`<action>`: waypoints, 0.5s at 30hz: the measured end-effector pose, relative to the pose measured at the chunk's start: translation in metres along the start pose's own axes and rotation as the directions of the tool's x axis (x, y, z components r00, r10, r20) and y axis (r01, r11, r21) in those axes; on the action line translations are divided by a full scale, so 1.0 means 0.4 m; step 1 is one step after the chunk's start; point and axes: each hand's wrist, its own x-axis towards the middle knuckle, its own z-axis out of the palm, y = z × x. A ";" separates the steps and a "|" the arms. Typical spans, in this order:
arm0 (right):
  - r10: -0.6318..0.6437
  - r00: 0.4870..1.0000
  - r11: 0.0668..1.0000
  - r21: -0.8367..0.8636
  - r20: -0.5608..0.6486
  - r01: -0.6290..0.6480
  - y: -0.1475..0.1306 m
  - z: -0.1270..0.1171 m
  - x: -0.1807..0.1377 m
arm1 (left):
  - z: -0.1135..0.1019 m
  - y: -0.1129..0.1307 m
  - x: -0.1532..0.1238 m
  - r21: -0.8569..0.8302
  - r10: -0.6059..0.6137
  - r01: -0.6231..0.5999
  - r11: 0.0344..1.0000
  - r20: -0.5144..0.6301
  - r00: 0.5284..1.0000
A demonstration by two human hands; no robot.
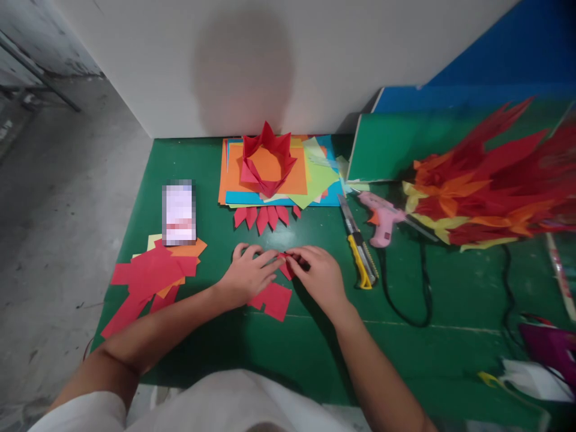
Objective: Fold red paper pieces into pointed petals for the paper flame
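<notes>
My right hand (320, 279) pinches a small folded piece of red paper (286, 271) between thumb and fingers, low over the green table. From the other side my left hand (249, 273) reaches in with fingers spread, its fingertips at the edge of that piece. Partly under my left hand lies a red paper scrap (278, 302) with a notch cut in it. Beyond my hands is a row of pointed red paper petals (262, 218). A ring of folded red paper points (289, 162) sits on a stack of coloured sheets (229, 168).
At left, red and orange paper pieces (150, 270) lie by a blurred phone-like rectangle (179, 213). To the right are a yellow utility knife (357, 258), a pink glue gun (382, 219) with a black cord (405, 321), and a flame-like red paper construction (490, 180). A white board (333, 60) stands behind.
</notes>
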 end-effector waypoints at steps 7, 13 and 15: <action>-0.146 0.989 0.987 -0.067 -0.004 0.146 -0.003 0.006 -0.002 | -0.004 0.004 0.002 -0.035 -0.028 0.029 0.999 0.019 0.999; -0.252 0.965 0.966 -0.036 0.071 0.255 0.020 -0.004 0.001 | -0.006 0.006 0.001 0.023 -0.029 0.028 0.999 0.025 0.999; -0.271 0.959 0.961 -0.029 0.084 0.274 0.025 -0.007 0.002 | -0.007 0.006 0.001 0.032 -0.026 0.026 0.999 0.023 0.999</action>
